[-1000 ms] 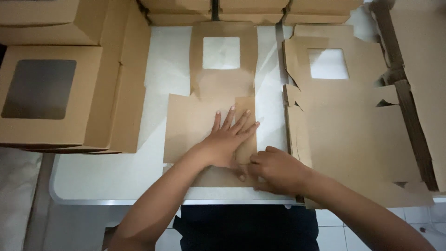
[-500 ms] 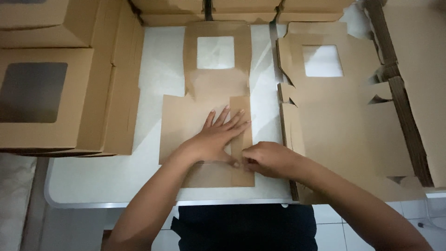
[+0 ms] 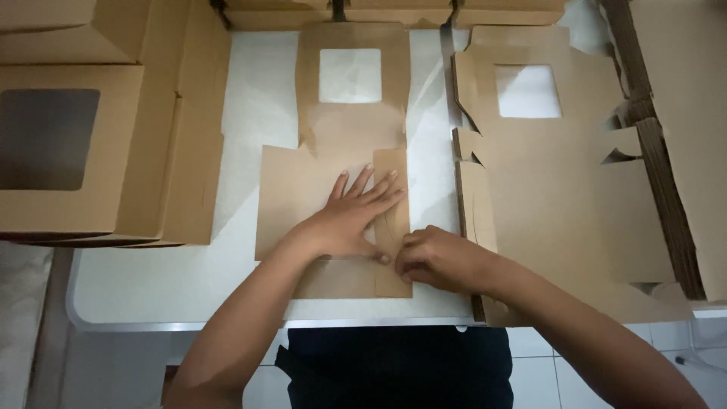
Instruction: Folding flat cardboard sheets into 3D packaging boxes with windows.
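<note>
Part of the flat box blank (image 3: 303,189) is hidden under both hands, the boxes (image 3: 68,151) at left are cut off, right stack (image 3: 681,113) too

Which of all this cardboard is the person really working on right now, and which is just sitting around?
In hand:
- flat box sheet, pressed down by the left hand
- folded side flap, pinched by the right hand

Lying about:
- stack of flat sheets on the right
- made-up window box on the left
- white table
</note>
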